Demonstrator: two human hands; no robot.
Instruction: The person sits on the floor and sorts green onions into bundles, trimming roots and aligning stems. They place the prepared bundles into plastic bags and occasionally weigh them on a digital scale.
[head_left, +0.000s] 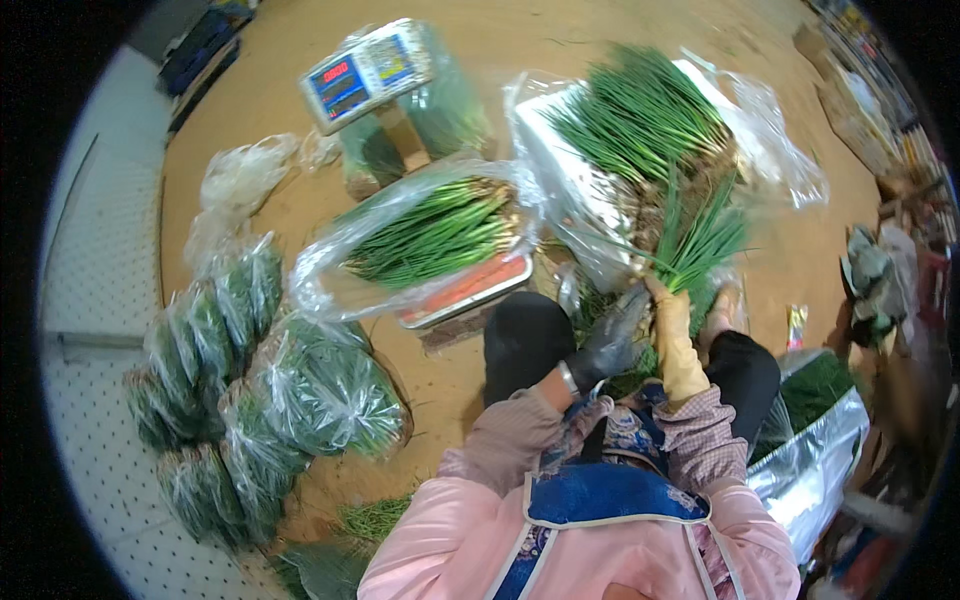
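Note:
My right hand (670, 322), in a yellow glove, grips a small bunch of green onions (697, 244) low on its stalks, leaves pointing away from me. Close beside it is my left hand (611, 341), in a dark glove, near the root ends; its fingers are blurred. Beyond lies a large heap of green onions (637, 112) with soil on its roots, on a white foam slab (551, 124) with clear plastic around it. To the left, an open clear plastic bag (322, 259) of green onions rests on the red platform (465, 289) of a digital scale, whose lit display panel (367, 75) stands behind.
Bagged bundles of greens (330, 382) crowd the floor at the left by a dotted white panel (97, 420). Empty-looking plastic bags (247, 176) lie farther up. A silvery bag (814, 457) with greens is at my right. Boxes (855, 112) and clutter line the right edge.

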